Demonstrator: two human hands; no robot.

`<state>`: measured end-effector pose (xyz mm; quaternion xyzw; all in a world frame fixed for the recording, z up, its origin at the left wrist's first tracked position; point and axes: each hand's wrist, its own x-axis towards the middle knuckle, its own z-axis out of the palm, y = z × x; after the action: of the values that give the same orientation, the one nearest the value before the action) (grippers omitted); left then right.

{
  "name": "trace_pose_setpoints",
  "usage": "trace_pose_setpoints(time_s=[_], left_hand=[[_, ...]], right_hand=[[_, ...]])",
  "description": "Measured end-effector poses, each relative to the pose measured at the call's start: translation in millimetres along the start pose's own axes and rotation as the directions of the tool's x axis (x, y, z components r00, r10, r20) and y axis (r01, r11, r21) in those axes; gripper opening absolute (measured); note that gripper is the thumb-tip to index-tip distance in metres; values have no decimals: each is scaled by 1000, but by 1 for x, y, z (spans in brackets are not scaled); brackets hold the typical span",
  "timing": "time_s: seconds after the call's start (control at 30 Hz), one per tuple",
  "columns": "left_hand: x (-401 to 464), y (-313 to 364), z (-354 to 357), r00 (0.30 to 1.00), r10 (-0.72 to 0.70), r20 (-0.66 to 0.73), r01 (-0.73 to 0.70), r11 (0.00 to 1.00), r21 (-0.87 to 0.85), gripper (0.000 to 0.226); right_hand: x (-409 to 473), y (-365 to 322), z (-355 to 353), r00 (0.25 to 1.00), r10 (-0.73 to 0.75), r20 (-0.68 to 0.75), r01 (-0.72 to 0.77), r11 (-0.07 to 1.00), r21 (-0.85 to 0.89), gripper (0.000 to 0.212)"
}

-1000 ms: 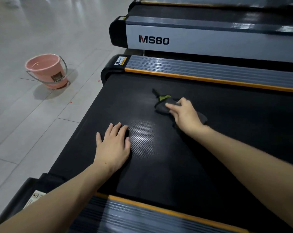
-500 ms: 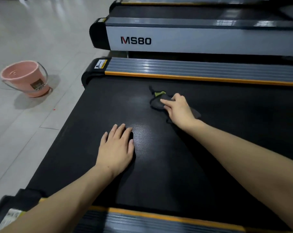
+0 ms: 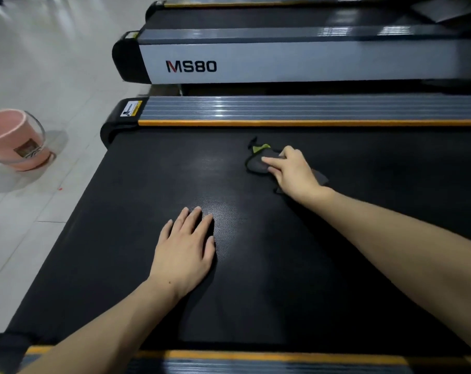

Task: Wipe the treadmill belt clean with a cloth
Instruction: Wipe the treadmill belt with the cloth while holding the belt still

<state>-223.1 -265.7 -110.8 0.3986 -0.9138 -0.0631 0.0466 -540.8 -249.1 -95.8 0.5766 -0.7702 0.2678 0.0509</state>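
Fingers of the right hand (image 3: 292, 171) press the cloth (image 3: 257, 164) onto the belt (image 3: 336, 252) for wiping, while the left hand (image 3: 185, 249), fingers straight and together, braces flat.

- belt (image 3: 137, 238) open left of left hand (image 3: 185, 252), out to the rear edge
- far side: raised side rail (image 3: 310, 109), then MS80 treadmill (image 3: 283, 63)
- pink bucket (image 3: 10, 141) on floor, well apart

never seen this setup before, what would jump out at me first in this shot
Two bare hands lie on the black treadmill belt: the left hand rests flat near the middle, and the right hand presses a dark cloth with a green edge farther across. To the left, a pink bucket stands on the pale tiled floor, and a neighbouring treadmill marked MS80 sits beyond.
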Motion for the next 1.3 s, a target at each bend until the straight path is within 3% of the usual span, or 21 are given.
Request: trace_pose_setpoints(time_s=[0.1, 0.2, 0.3, 0.4, 0.47, 0.53, 0.57, 0.73, 0.83, 0.93, 1.03, 1.1, 1.2, 1.3], left_hand=[[8, 7, 1, 999, 43, -25, -42, 999, 24, 54], [22, 10, 0, 998, 28, -63, -29, 1000, -1, 54], [31, 14, 0, 997, 10, -73, -11, 1000, -7, 54], [32, 19, 2, 997, 43, -59, -42, 999, 26, 50], [29, 20, 4, 996, 67, -50, -65, 997, 48, 49], [26, 19, 6, 995, 86, -44, -84, 995, 52, 49], [26, 19, 7, 995, 90, -42, -88, 995, 49, 48], [27, 13, 8, 987, 160, -21, -157, 982, 105, 52], [30, 14, 5, 987, 160, -15, -157, 982, 106, 52], [30, 21, 2, 989, 147, -15, -145, 985, 95, 50], [25, 25, 0, 979, 202, 13, -201, 969, 146, 50], [19, 27, -2, 980, 198, 30, -200, 969, 147, 51], [13, 26, -6, 982, 185, 40, -188, 974, 126, 51], [4, 21, -8, 980, 180, 88, -191, 973, 133, 54]], right_hand=[[-55, -24, -12, 983, -179, 25, 176, 979, 102, 27], [-123, -42, -34, 907, -396, 144, 356, 902, 243, 28], [-114, -31, -36, 855, -490, 170, 447, 863, 235, 26], [-45, 4, -14, 906, -422, 44, 419, 906, 57, 25], [-5, 28, -8, 985, -167, -51, 166, 986, -17, 23], [0, 33, -9, 998, 25, -53, -25, 1000, 0, 25], [-12, 29, -11, 999, 23, -39, -22, 1000, 19, 26], [-135, -3, -53, 940, -317, 127, 284, 932, 225, 25], [-127, 9, -54, 900, -411, 143, 378, 901, 211, 25], [-63, 34, -32, 954, -301, -5, 301, 953, 43, 25], [-28, 45, -22, 995, 47, -92, -47, 999, 3, 23], [-41, 32, -23, 994, 66, -86, -63, 997, 39, 24], [-109, -2, -42, 994, -108, -23, 111, 983, 145, 23], [-181, -29, -66, 920, -353, 171, 298, 913, 280, 23]])
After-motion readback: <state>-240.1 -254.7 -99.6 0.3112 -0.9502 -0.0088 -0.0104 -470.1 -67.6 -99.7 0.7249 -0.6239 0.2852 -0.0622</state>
